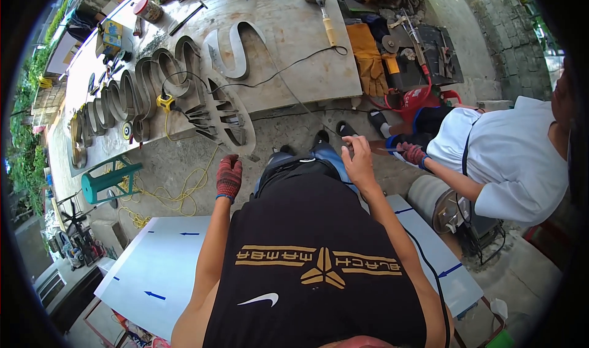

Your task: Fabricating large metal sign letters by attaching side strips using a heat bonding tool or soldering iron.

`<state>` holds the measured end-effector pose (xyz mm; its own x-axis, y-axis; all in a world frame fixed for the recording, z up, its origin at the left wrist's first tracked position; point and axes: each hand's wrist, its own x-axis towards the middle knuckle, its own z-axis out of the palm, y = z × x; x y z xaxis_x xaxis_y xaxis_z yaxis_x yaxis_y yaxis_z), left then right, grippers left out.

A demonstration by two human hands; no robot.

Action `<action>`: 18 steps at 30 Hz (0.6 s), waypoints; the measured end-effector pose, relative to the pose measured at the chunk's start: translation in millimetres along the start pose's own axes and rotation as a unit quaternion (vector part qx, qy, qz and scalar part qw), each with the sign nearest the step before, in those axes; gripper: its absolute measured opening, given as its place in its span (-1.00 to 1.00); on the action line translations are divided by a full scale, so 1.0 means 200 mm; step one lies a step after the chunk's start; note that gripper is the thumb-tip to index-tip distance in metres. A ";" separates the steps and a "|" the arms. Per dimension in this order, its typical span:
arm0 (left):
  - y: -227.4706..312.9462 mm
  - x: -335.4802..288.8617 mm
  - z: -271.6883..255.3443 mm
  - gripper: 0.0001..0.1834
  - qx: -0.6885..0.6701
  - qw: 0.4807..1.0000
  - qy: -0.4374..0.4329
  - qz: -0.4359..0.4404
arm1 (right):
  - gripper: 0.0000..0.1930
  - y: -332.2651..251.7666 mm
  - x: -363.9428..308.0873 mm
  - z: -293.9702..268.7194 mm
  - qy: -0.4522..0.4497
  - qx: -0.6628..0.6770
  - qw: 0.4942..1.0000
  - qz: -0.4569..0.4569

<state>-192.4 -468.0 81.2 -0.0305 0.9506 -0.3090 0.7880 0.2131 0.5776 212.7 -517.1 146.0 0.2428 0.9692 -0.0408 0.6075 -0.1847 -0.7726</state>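
Note:
My left hand (229, 177), in a red and grey knit glove, is curled closed just below the near end of a flat metal letter form (242, 124) overhanging the table edge. Whatever may be in its fingers is hidden. My right hand (359, 159) is bare, its fingers bent and apart, with nothing visible between them. Close to its fingertips ends a thin strip that runs back to an S-shaped metal band (236, 50) on the table. A row of bent metal bands (123, 96) stands on edge at the left. A yellow tool (165, 102) lies against them.
A worktable (285, 26) stands ahead. At right, a person in a white shirt (515, 158) holds a thin item in a gloved hand (411, 154). A green stool (110, 179) and yellow cord (184, 195) are at left. White panels (165, 256) lie behind me.

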 end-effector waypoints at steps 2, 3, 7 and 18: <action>-0.02 0.00 0.04 -0.69 -0.014 1.000 -0.028 -0.003 | -0.75 0.07 0.00 -0.04 0.003 0.007 1.000 0.017; 0.01 0.01 0.04 -0.69 -0.008 1.000 -0.030 -0.005 | -0.75 0.11 0.00 -0.06 0.000 0.011 1.000 0.021; 0.13 0.07 0.06 -0.71 0.020 0.999 -0.035 -0.021 | -0.75 0.27 -0.01 -0.16 -0.006 0.017 0.997 0.071; 0.35 0.31 0.19 -0.71 -0.019 0.998 -0.044 -0.044 | -0.75 0.23 0.18 -0.31 -0.014 -0.018 0.995 0.096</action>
<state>-116.3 -402.2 74.0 -0.0439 0.9048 -0.4236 0.7602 0.3054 0.5735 296.5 -501.7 148.4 0.3364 0.9193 -0.2045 0.5778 -0.3729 -0.7260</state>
